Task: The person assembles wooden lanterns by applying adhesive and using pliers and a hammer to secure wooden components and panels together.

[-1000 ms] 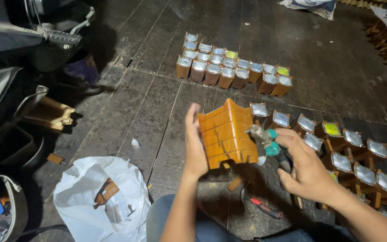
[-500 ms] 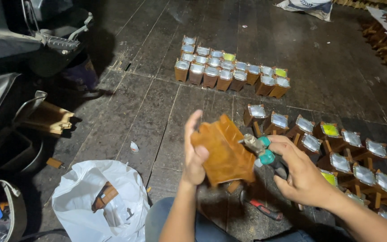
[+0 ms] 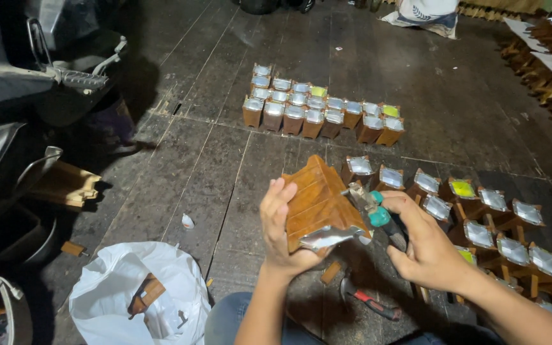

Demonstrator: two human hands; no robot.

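My left hand (image 3: 280, 227) grips an orange-brown wooden piece (image 3: 317, 201) with ridged sides, tilted so a silvery foil-covered face shows at its lower edge. My right hand (image 3: 426, 246) holds a teal-handled tool (image 3: 378, 214) whose metal head presses against the right side of the wooden piece. Both hands are held above the dark plank floor, over my knees.
Rows of small wooden pieces with foil tops (image 3: 317, 112) stand on the floor ahead; more of these foil-topped pieces (image 3: 487, 217) spread to the right. A white plastic bag (image 3: 138, 297) lies at lower left. A red-handled tool (image 3: 368, 300) lies on the floor below my hands. A motorbike (image 3: 39, 83) stands left.
My left hand has turned the wooden piece, so its foil face now points down toward me. The right hand with the tool stays against its right side.
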